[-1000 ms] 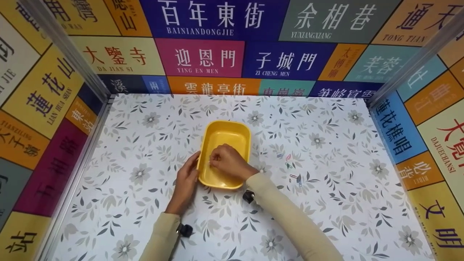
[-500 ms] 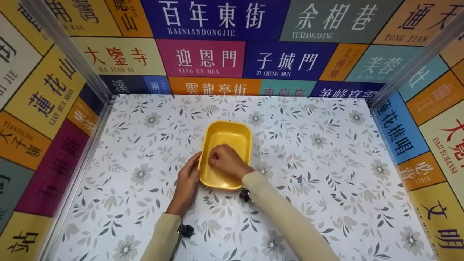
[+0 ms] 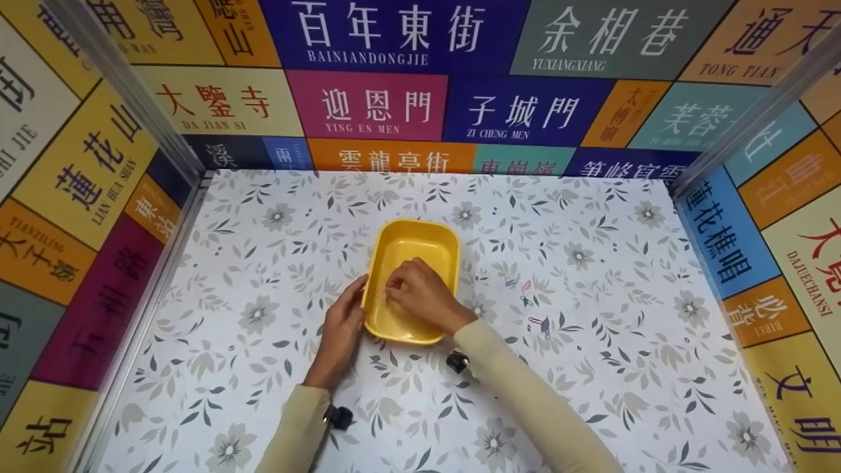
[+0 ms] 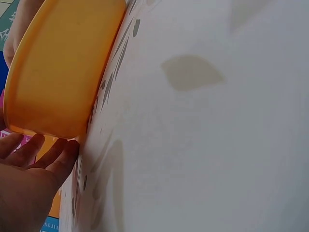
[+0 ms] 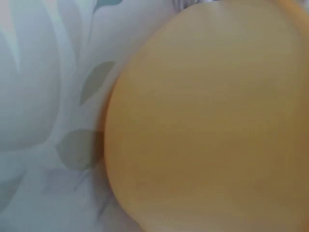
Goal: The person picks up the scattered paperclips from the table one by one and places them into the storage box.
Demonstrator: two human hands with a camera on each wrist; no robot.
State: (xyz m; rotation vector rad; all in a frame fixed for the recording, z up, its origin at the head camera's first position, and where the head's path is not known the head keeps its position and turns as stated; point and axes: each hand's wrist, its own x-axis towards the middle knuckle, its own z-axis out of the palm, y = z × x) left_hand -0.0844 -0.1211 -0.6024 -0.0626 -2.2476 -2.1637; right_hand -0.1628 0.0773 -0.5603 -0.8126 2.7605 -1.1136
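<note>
A yellow rectangular plastic tray (image 3: 447, 243) stands on the table. My left hand (image 3: 338, 328) rests against its left side, and in the left wrist view the fingertips (image 4: 72, 145) touch the outer wall low down. Over the inside of the tray, my right hand (image 3: 424, 295) has its fingers curled, with thumb and index finger brought close together near the left wall. I cannot tell whether anything small is between them. The right wrist view is filled mostly by the blurred tray (image 5: 207, 135), with no part of that hand showing.
Several small coloured pieces that look like paper clips lie right of the tray, among them a pink one (image 3: 525, 286), a green one (image 3: 526, 300) and a blue one (image 3: 545, 328). The flower-patterned tabletop (image 3: 611, 394) is bounded by printed panels (image 3: 368, 105) at the back and sides.
The right hand's thumb and index finger have shifted slightly within the tray, and its wrist has moved a little to the right. The left hand stays at the tray's side.
</note>
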